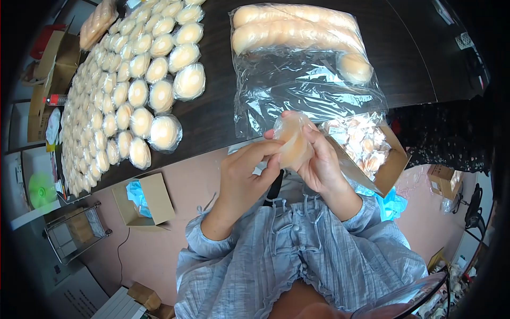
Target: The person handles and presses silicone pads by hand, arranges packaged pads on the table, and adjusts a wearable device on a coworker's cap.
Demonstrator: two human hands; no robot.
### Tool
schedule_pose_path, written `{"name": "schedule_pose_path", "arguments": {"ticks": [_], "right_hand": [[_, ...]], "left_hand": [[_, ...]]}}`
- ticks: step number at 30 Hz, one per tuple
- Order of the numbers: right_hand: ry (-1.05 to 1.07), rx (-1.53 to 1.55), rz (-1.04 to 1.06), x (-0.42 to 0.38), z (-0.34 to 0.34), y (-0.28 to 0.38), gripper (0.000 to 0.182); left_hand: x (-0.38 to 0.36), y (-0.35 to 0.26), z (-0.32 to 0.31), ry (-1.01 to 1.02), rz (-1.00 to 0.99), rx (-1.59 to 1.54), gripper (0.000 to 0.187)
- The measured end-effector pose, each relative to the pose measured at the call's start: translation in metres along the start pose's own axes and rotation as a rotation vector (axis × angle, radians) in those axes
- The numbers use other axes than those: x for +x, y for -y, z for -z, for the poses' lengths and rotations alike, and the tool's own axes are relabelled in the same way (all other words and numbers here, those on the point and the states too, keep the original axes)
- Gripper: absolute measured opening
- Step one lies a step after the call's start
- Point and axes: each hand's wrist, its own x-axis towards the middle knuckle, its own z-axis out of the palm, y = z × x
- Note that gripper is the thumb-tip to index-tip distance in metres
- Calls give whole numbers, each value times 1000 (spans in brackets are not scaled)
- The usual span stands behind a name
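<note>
A thin, skin-coloured round pad (pixel 294 143) in clear film is held up between my two hands, just in front of the table edge. My left hand (pixel 245 171) pinches its near-left edge between thumb and fingers. From behind and the right, my right hand (pixel 321 159) supports it, thumb on its face and fingertips showing past the far rim. Beyond them lies a large clear plastic bag (pixel 287 80), holding tight rows of similar pads (pixel 297 34) and a loose round pad (pixel 355 68) on its right side.
Many film-wrapped round pads (pixel 139 93) cover the left of the dark table (pixel 212 114). An open carton (pixel 393 159) of small wrapped pieces stands by my right forearm. Another carton (pixel 154 199) with blue plastic is on the floor at left, near a wheeled rack (pixel 79 234).
</note>
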Motion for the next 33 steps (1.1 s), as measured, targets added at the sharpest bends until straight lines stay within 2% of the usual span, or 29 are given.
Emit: {"name": "schedule_pose_path", "arguments": {"ticks": [3, 7, 13, 17, 18, 22, 27, 33], "right_hand": [[1, 43, -18, 0, 0, -1, 43], [-20, 98, -38, 0, 4, -4, 45], [6, 37, -21, 0, 5, -3, 46], [-118, 32, -14, -2, -1, -2, 46], [-117, 32, -14, -2, -2, -1, 46], [-100, 30, -14, -2, -5, 0, 46], [-24, 31, 38, -2, 1, -9, 46], [17, 35, 37, -3, 0, -9, 45]], "left_hand": [[-1, -1, -5, -61, -15, 91, 25], [3, -6, -6, -51, -282, 339, 15], [0, -7, -2, 26, -254, 377, 16], [-7, -4, -2, -86, 16, 153, 29], [-6, -4, -3, -87, 16, 154, 29], [-6, -4, -9, -308, -130, 331, 29], [2, -15, -17, -111, -249, 453, 24], [-1, -9, -14, -55, -268, 467, 21]]}}
